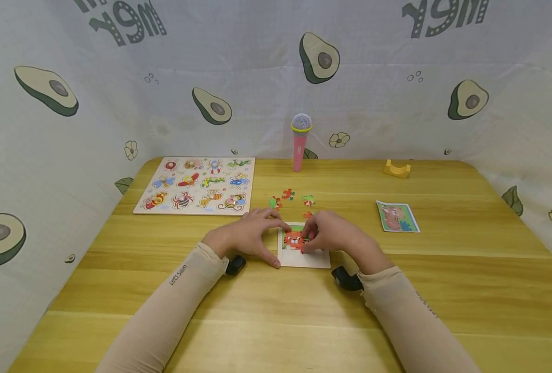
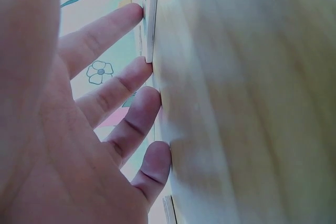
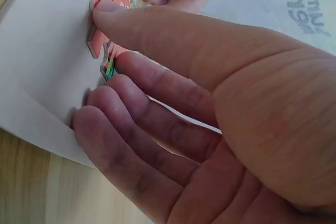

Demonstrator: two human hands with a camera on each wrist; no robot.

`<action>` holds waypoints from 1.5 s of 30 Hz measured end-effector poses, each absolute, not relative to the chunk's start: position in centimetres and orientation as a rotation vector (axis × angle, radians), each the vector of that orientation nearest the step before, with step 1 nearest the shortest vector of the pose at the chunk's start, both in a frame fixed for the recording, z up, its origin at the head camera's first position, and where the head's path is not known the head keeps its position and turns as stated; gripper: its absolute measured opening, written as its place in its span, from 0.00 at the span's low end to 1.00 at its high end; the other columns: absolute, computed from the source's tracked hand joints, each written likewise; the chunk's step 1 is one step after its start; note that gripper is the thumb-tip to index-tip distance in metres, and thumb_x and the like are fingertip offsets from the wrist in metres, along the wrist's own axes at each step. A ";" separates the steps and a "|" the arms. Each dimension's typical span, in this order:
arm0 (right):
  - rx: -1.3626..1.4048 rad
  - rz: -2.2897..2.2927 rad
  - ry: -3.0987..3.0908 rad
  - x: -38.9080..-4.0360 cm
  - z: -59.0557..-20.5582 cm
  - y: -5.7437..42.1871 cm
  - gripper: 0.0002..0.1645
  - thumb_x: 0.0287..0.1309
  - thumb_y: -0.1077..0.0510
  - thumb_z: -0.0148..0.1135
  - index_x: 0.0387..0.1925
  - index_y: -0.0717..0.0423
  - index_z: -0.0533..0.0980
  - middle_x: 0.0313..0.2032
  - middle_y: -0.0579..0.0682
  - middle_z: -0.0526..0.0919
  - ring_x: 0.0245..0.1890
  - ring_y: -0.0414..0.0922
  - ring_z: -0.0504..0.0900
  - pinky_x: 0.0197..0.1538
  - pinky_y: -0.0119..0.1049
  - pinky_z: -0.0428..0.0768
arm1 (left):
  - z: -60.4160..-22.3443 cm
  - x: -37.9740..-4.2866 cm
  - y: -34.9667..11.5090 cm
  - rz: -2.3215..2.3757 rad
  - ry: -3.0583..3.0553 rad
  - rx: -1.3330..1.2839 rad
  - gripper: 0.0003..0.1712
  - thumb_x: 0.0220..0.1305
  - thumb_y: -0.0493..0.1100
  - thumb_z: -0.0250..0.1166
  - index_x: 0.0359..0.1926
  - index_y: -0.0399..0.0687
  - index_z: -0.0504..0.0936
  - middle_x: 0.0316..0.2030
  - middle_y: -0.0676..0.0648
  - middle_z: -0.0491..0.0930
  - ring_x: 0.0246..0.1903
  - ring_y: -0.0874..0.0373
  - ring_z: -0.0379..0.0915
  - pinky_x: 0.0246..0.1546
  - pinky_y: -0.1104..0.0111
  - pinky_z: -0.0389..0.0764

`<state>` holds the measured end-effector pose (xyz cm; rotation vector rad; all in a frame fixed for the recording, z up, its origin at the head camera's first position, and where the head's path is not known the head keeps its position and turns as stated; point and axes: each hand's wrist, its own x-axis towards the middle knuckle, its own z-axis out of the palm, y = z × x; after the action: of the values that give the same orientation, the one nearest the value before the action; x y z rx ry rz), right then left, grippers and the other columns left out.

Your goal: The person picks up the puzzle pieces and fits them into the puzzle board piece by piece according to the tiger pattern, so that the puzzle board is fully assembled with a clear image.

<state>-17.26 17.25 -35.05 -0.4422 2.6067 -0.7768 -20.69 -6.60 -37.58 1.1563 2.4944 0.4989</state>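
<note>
A white puzzle tray (image 1: 313, 260) lies in front of me, its upper part filled with a red-orange tiger picture (image 1: 293, 239) on green. My left hand (image 1: 254, 231) rests at the tray's left side, thumb and fingers spread along its edge. In the left wrist view, straight fingers (image 2: 128, 85) reach the tray's edge and the table. My right hand (image 1: 336, 235) is over the tray's right half, pinching a red puzzle piece (image 3: 97, 43) between thumb and index finger against the picture. The other right fingers (image 3: 113, 140) are bent above the bare white part.
Several loose puzzle pieces (image 1: 287, 194) lie behind the tray. A wooden insect board (image 1: 194, 211) is at the back left, a pink toy microphone (image 1: 299, 147) stands at the back. To the right are a picture card (image 1: 398, 216) and a yellow cradle-shaped block (image 1: 397, 169).
</note>
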 end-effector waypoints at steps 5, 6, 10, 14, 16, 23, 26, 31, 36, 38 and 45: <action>-0.437 -0.775 2.607 -17.2 -35.0 17.2 0.11 0.51 0.59 0.79 0.34 0.58 0.84 0.27 0.48 0.79 0.27 0.43 0.74 0.30 0.35 0.75 | -37.6 -20.7 -6.6 0.496 2.491 1.158 0.48 0.45 0.70 0.77 0.68 0.68 0.73 0.67 0.54 0.61 0.66 0.50 0.54 0.67 0.50 0.57; -0.439 -0.773 2.606 -17.2 -35.0 17.2 0.11 0.51 0.59 0.78 0.35 0.58 0.84 0.27 0.48 0.79 0.27 0.43 0.74 0.30 0.35 0.75 | -37.6 -20.8 -6.6 0.497 2.490 1.157 0.48 0.45 0.70 0.77 0.68 0.67 0.73 0.67 0.54 0.61 0.66 0.50 0.53 0.67 0.50 0.57; -0.443 -0.770 2.593 -17.2 -34.9 17.3 0.11 0.52 0.59 0.78 0.36 0.58 0.84 0.28 0.48 0.79 0.27 0.43 0.75 0.31 0.35 0.75 | -37.6 -20.7 -6.6 0.503 2.490 1.157 0.48 0.45 0.70 0.77 0.68 0.68 0.73 0.67 0.54 0.61 0.66 0.50 0.54 0.67 0.50 0.57; -0.454 -0.796 2.574 -17.2 -34.6 17.5 0.10 0.53 0.59 0.77 0.37 0.58 0.84 0.28 0.48 0.79 0.27 0.44 0.75 0.31 0.36 0.77 | -37.5 -20.7 -6.7 0.500 2.495 1.156 0.48 0.45 0.70 0.77 0.68 0.68 0.73 0.67 0.54 0.61 0.66 0.51 0.53 0.67 0.50 0.57; -0.453 -0.826 2.582 -17.3 -34.3 17.8 0.10 0.54 0.60 0.76 0.37 0.58 0.84 0.28 0.49 0.79 0.28 0.44 0.76 0.32 0.37 0.77 | -37.5 -20.7 -6.7 0.501 2.497 1.156 0.48 0.45 0.70 0.77 0.68 0.68 0.73 0.68 0.54 0.61 0.66 0.51 0.53 0.67 0.50 0.57; -0.364 -0.860 2.704 -17.5 -33.6 19.7 0.15 0.57 0.62 0.73 0.45 0.63 0.82 0.34 0.52 0.80 0.32 0.48 0.77 0.35 0.38 0.77 | -37.5 -20.8 -6.5 0.504 2.490 1.156 0.48 0.45 0.70 0.77 0.68 0.68 0.73 0.67 0.54 0.61 0.66 0.51 0.54 0.66 0.50 0.57; -0.310 -0.834 2.735 -17.6 -33.6 20.1 0.17 0.61 0.63 0.69 0.50 0.64 0.80 0.38 0.54 0.80 0.34 0.49 0.76 0.35 0.38 0.78 | -37.5 -20.8 -6.5 0.509 2.489 1.149 0.47 0.45 0.70 0.77 0.67 0.69 0.73 0.67 0.54 0.61 0.66 0.51 0.54 0.66 0.50 0.57; -0.234 -0.804 2.760 -17.9 -34.2 20.4 0.18 0.67 0.62 0.63 0.57 0.62 0.78 0.46 0.58 0.79 0.41 0.53 0.77 0.40 0.42 0.79 | -37.7 -20.8 -6.6 0.504 2.495 1.143 0.47 0.45 0.70 0.77 0.67 0.69 0.73 0.68 0.54 0.61 0.66 0.51 0.54 0.66 0.50 0.57; -0.233 -0.805 2.791 -18.4 -35.0 20.6 0.20 0.70 0.61 0.59 0.60 0.62 0.77 0.49 0.61 0.79 0.45 0.55 0.77 0.46 0.47 0.78 | -37.6 -20.8 -6.7 0.523 2.489 1.141 0.47 0.45 0.70 0.78 0.67 0.69 0.73 0.68 0.54 0.61 0.66 0.50 0.54 0.67 0.49 0.56; -0.237 -0.814 2.799 -18.6 -35.4 20.7 0.20 0.70 0.61 0.59 0.61 0.62 0.77 0.48 0.61 0.79 0.43 0.54 0.76 0.46 0.47 0.77 | -37.6 -20.8 -6.7 0.526 2.487 1.143 0.48 0.44 0.70 0.78 0.67 0.68 0.73 0.67 0.54 0.61 0.66 0.50 0.54 0.67 0.49 0.56; -0.286 -0.819 2.815 -19.1 -36.6 20.9 0.21 0.71 0.61 0.58 0.62 0.61 0.77 0.47 0.62 0.79 0.43 0.55 0.75 0.49 0.50 0.75 | -37.5 -20.8 -6.7 0.518 2.489 1.152 0.48 0.45 0.70 0.78 0.67 0.68 0.73 0.68 0.54 0.61 0.66 0.50 0.53 0.67 0.50 0.56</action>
<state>-19.09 20.93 -36.63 -0.2857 2.8154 -0.8192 -20.79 -6.67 -37.54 1.1523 2.4890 0.5185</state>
